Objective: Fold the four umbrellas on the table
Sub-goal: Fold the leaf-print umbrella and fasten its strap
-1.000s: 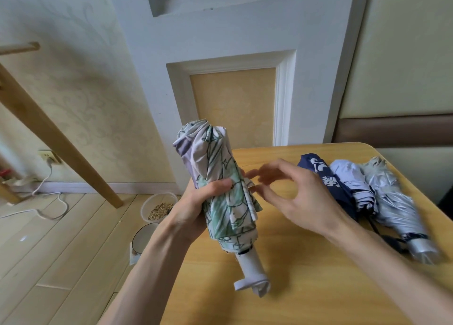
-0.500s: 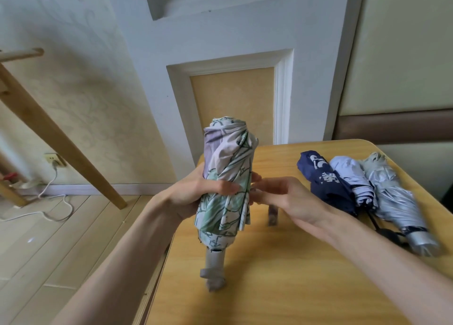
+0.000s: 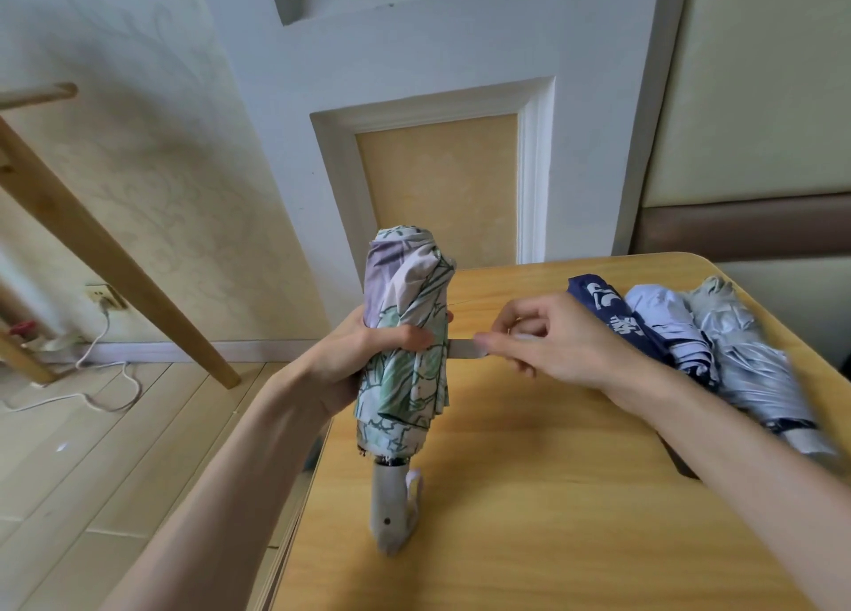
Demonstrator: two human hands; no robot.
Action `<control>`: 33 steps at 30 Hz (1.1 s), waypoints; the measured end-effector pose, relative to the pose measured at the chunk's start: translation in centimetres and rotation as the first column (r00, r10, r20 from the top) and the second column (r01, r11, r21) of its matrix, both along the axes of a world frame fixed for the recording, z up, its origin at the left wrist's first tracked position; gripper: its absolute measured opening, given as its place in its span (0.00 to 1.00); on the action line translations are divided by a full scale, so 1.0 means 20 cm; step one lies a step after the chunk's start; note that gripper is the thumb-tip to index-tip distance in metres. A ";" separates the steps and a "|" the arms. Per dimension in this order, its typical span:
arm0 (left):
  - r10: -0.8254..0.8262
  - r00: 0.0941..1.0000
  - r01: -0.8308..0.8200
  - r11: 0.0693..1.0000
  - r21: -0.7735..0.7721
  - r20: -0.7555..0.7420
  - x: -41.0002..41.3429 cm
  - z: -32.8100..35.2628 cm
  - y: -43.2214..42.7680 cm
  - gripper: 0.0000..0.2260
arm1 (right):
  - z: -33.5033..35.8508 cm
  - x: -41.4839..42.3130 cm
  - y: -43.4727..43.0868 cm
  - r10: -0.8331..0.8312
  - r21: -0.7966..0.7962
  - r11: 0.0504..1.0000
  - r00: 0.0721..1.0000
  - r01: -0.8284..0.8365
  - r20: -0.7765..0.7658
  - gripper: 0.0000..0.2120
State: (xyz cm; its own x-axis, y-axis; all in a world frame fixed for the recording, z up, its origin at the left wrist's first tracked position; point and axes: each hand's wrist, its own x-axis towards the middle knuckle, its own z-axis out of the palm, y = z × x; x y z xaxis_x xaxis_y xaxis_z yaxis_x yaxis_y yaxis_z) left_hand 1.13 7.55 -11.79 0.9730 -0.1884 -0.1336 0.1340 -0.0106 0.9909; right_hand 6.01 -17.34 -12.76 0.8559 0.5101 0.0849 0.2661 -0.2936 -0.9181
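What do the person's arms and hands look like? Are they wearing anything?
Nothing worn shows. The left hand and right hand are bare: no gloves, rings or watch. The left arm and right arm are bare too, with no sleeves up to the picture's edge.

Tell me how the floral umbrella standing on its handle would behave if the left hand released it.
It would probably tip: the floral umbrella stands on its narrow handle with the bulky canopy above. The cloth looks soft, so it should give under the left hand. The strap pinched by the right hand is likely floppy.
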 end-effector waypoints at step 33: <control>0.147 0.982 -0.154 0.987 0.051 0.118 -0.02 0.03 0.03 0.30 | 0.00 0.01 -0.04 -0.018 0.046 0.999 0.999 0.017 0.028 0.10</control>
State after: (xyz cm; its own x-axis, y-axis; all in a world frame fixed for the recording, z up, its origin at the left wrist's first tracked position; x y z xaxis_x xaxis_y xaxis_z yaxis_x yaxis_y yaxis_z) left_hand 0.71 8.09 -11.24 0.9991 -0.0341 -0.0270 0.0250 -0.0586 0.9980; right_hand 6.16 -18.10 -12.84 0.8618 0.4898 0.1319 0.2870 -0.2564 -0.9230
